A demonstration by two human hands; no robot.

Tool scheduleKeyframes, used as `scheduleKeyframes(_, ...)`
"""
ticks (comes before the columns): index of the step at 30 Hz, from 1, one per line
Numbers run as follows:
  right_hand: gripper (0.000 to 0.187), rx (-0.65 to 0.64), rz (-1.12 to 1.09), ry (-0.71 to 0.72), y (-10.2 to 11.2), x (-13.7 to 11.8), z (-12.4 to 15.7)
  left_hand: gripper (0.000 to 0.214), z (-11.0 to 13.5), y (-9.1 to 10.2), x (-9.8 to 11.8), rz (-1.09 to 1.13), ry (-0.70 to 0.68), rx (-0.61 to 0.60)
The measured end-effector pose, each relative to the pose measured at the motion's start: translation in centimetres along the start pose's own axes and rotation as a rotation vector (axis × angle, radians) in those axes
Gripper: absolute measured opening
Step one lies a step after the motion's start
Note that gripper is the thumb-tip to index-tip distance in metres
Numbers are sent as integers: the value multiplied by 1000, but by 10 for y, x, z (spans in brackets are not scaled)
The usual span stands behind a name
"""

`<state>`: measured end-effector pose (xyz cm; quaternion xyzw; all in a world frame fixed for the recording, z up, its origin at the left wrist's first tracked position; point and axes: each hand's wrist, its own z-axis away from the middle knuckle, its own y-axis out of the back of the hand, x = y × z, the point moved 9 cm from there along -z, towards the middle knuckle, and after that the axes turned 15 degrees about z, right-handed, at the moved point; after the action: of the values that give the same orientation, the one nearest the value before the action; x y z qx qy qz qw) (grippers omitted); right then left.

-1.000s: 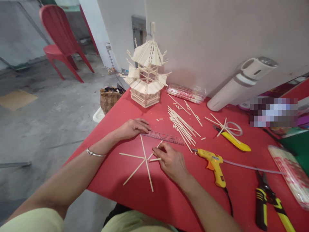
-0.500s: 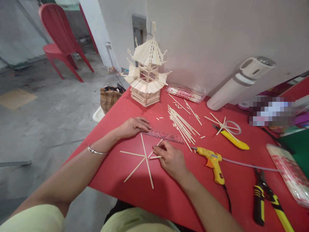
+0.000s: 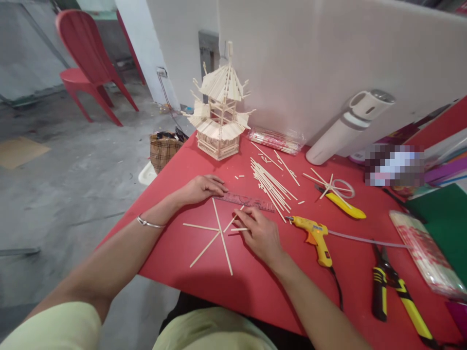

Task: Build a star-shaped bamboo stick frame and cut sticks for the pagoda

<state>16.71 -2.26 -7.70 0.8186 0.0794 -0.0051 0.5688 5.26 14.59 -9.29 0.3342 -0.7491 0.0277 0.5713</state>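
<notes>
My left hand point(image 3: 204, 188) lies on the red table point(image 3: 164, 253), fingers extended, with the fingertips at the left end of a clear ruler point(image 3: 250, 201). My right hand point(image 3: 260, 234) pinches a short, thin wooden stick point(image 3: 239, 229) that points left from its fingers. A second loose stick point(image 3: 233, 218) slants just beyond, partly covered by the fingertips; whether they touch it I cannot tell. Left of the right hand, several sticks meet in a star shape point(image 3: 220, 230) lying flat, apart from the held stick.
A wooden-stick pagoda point(image 3: 219, 112) stands at the back. Right of the ruler are loose sticks point(image 3: 273, 187), a yellow glue gun point(image 3: 314, 236) with a cord, a yellow cutter point(image 3: 346, 205) under another stick star, and pruning shears point(image 3: 392, 279). A white thermos point(image 3: 339, 133) stands by the wall.
The stick in my right hand has shifted slightly right, away from the star's centre. My left hand stays at the ruler. The whole view has shifted a little.
</notes>
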Motion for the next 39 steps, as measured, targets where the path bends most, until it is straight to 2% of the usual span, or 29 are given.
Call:
scheduleKeyframes(4,43,-114,66,-126,13,12,22,19,-1,1,0,34,5,17)
scheduleKeyframes(6,38,-169,69,-169,19,19,44,19,-1,1,1,38,4,19)
scheduleKeyframes(9,32,-175,120,-244,28,33,77,20,-2,0,1,29,-10,7)
scheduleKeyframes(12,31,-127,202,-230,37,37,91,20,-1,1,-1,18,-20,11)
scheduleKeyframes(14,28,-52,262,-198,45,31,85,20,-1,1,-2,15,-20,14)
scheduleKeyframes(17,21,16,248,-139,47,13,58,21,-1,1,-3,-2,-14,7)
scheduleKeyframes(20,20,-9,147,-55,30,-8,25,23,-1,1,-2,-28,-13,9)
scheduleKeyframes(23,18,-44,28,-16,8,-17,3,23,0,1,-1,-32,-12,17)
scheduleKeyframes(29,18,-83,-154,0,-12,-10,-4,25,0,-3,1,-15,-20,4)
scheduleKeyframes(39,19,-78,-238,-56,-16,-7,-5,23,0,-3,3,-11,-10,3)
